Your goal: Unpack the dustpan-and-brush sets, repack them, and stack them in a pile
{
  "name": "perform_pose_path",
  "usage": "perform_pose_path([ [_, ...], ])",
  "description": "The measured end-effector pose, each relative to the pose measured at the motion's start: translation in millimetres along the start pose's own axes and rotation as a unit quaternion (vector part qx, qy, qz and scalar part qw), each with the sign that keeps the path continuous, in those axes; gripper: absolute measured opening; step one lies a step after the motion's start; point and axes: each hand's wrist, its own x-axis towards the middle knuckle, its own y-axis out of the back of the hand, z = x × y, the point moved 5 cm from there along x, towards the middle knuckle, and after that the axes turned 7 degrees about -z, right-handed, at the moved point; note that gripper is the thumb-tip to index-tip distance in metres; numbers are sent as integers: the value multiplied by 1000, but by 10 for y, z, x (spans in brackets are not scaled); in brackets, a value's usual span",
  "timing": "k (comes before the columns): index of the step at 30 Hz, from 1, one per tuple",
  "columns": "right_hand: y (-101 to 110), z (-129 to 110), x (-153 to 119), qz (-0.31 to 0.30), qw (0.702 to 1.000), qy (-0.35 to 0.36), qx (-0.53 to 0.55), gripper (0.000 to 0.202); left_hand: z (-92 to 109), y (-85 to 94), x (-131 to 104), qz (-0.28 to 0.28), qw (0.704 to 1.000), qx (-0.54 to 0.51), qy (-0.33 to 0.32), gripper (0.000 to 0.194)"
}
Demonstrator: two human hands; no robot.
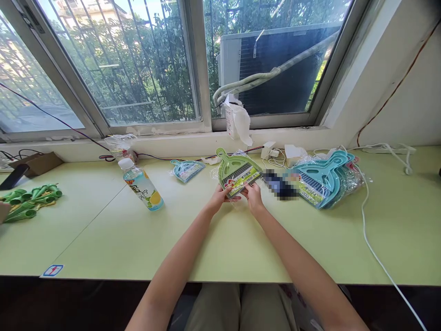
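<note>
Between my two hands is a small green dustpan (pixel 225 163) with a dark-bristled brush and a printed label, partly wrapped in clear plastic. My left hand (pixel 219 198) grips its lower left edge, and my right hand (pixel 253 195) holds the lower right edge. The handle points up and away from me. To the right lies a stack of teal dustpans (pixel 332 172) in clear plastic bags. A smaller light-blue bagged dustpan (pixel 188 170) rests left of my hands. A dark pixelated item (pixel 280 185) sits just right of my right hand.
A drink bottle (pixel 142 186) leans at the left. Green handled pieces (pixel 29 200) lie at the far left by another person's hand (pixel 4 211). A white cable (pixel 365 220) runs down the right side. Behind stand a tissue pack (pixel 236 120) and a brown box (pixel 36 165).
</note>
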Motion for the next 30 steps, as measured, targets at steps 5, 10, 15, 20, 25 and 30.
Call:
perform_pose_path([
  [5, 10, 40, 44, -5, 999, -32, -5, 9, 13, 52, 24, -1, 1000, 14, -12, 44],
  [10, 119, -31, 110, 8, 999, -37, -8, 6, 66, 172, 16, 26, 999, 45, -11, 43],
  [15, 223, -99, 149, 25, 999, -23, -10, 8, 90, 199, -1, 19, 999, 36, -14, 45],
  [20, 215, -73, 147, 30, 999, -27, -5, 6, 84, 202, -4, 26, 998, 49, -2, 52],
  [25, 245, -34, 163, 36, 997, -67, 11, 5, 69, 254, 16, 27, 998, 59, 6, 55],
  [30, 243, -24, 178, -34, 985, -164, -46, 14, 114, 504, 19, 89, 995, 45, 13, 47],
])
